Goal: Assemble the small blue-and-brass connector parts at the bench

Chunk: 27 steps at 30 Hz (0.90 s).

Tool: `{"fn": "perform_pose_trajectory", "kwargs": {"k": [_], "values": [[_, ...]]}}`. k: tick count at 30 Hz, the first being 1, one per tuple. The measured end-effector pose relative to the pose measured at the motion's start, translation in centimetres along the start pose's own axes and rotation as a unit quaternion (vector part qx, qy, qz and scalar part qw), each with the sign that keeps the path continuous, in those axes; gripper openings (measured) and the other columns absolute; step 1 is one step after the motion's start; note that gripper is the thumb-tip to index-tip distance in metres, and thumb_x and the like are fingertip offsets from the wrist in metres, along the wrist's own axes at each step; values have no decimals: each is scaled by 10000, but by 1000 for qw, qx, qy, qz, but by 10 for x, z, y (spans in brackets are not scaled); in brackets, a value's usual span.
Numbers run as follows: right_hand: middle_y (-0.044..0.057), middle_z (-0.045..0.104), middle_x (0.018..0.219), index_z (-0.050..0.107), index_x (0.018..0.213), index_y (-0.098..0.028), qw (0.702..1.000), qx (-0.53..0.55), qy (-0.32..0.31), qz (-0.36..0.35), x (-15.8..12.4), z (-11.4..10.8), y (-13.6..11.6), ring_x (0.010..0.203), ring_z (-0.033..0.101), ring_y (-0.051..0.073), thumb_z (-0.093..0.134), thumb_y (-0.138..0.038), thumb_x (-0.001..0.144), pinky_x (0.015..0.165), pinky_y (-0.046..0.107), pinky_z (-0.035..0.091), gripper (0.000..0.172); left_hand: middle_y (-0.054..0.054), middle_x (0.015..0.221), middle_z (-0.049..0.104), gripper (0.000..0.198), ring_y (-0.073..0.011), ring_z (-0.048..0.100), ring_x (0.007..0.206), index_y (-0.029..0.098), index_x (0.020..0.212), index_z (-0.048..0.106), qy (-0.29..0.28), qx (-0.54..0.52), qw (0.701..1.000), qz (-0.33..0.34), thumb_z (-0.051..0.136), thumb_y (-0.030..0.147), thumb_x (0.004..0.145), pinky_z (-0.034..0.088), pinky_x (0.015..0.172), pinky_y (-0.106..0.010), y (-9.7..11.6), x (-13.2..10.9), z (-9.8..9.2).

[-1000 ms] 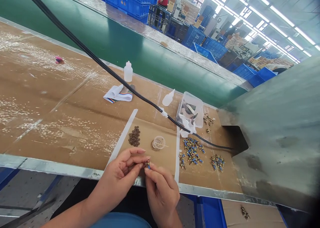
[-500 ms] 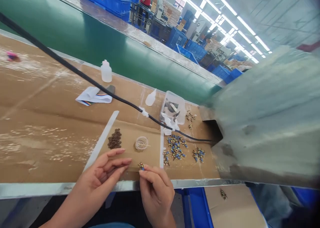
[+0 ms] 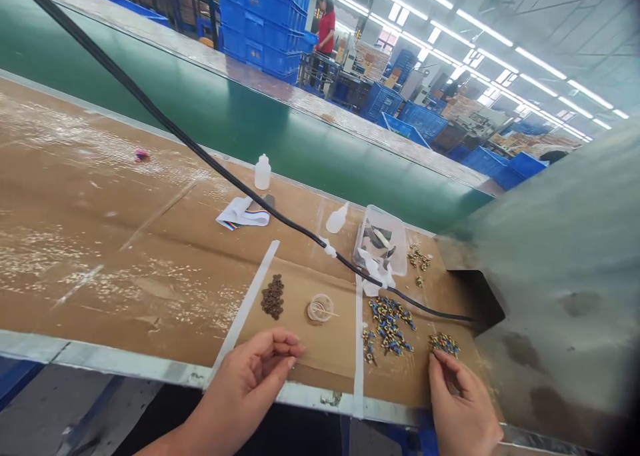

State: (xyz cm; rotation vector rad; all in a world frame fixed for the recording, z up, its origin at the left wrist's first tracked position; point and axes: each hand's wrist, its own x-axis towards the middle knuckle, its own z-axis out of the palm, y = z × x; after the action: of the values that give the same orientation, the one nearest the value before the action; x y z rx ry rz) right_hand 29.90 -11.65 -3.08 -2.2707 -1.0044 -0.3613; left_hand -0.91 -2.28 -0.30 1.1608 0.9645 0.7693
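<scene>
My right hand is at the table's front edge, its fingertips touching a small pile of blue-and-brass parts. No part shows between its fingers. My left hand lies further left with curled fingers, holding nothing. It is nearest a strip of white tape on the cardboard. A larger heap of the same parts lies between my hands, near a dark brown pile of small pieces and a small round clear lid.
A clear plastic tub and loose brass pieces stand beyond the heaps. A black cable crosses the table. A grey metal hood bounds the right. Beyond a green conveyor belt are blue crates and a person in red.
My right hand has moved right from the middle to the smaller pile, and the small part once in its fingers no longer shows. My left hand has drawn slightly left.
</scene>
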Motion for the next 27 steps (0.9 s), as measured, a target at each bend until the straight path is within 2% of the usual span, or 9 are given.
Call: {"fn": "perform_pose_trajectory", "kwargs": {"k": [3,6,10,13,16,20,27], "values": [[103,704,913,721,842,-180,1000,-7,25,-17,-1,-3,-17,778,635,240,499,-549,802,780,364,462,432,-65,957,714,125,-203,660,965,219,958,620,-11,-14,1000,1,555,229,853,506,895,-300,-1,-2,0],[107,699,855,721,818,-167,998,31,38,-44,-6,-2,-37,751,621,227,538,-537,801,761,349,462,412,-64,948,708,113,-204,656,952,214,941,624,-21,-28,999,-3,566,227,845,508,879,-307,0,-3,0],[79,682,804,706,813,-176,987,118,0,-107,-17,0,-58,664,589,177,614,-462,794,662,293,468,302,-46,805,689,92,-194,657,759,196,865,640,-8,-26,999,-17,595,259,814,546,691,-289,5,0,-7],[66,670,794,699,832,-182,966,179,-41,-183,-28,5,-72,654,594,157,664,-348,784,605,257,476,176,-35,785,684,92,-189,638,712,205,836,666,53,83,995,24,612,268,798,524,637,-273,12,9,-27],[60,668,807,693,853,-190,946,226,-68,-221,-39,10,-86,684,622,151,666,-248,786,588,231,497,92,-32,849,704,103,-217,644,834,236,825,694,122,232,960,101,599,272,806,497,768,-303,18,23,-49],[63,663,806,690,839,-190,935,261,-87,-224,-50,17,-102,699,641,156,653,-229,792,590,230,521,71,-25,861,699,142,-218,642,854,254,818,697,112,326,929,134,556,266,823,492,782,-312,23,38,-61],[53,661,802,703,828,-195,937,254,-108,-215,-57,23,-110,684,642,139,642,-254,804,589,212,522,88,-37,849,672,175,-213,626,822,237,819,682,76,359,920,138,508,228,830,477,749,-313,27,48,-52]]}}
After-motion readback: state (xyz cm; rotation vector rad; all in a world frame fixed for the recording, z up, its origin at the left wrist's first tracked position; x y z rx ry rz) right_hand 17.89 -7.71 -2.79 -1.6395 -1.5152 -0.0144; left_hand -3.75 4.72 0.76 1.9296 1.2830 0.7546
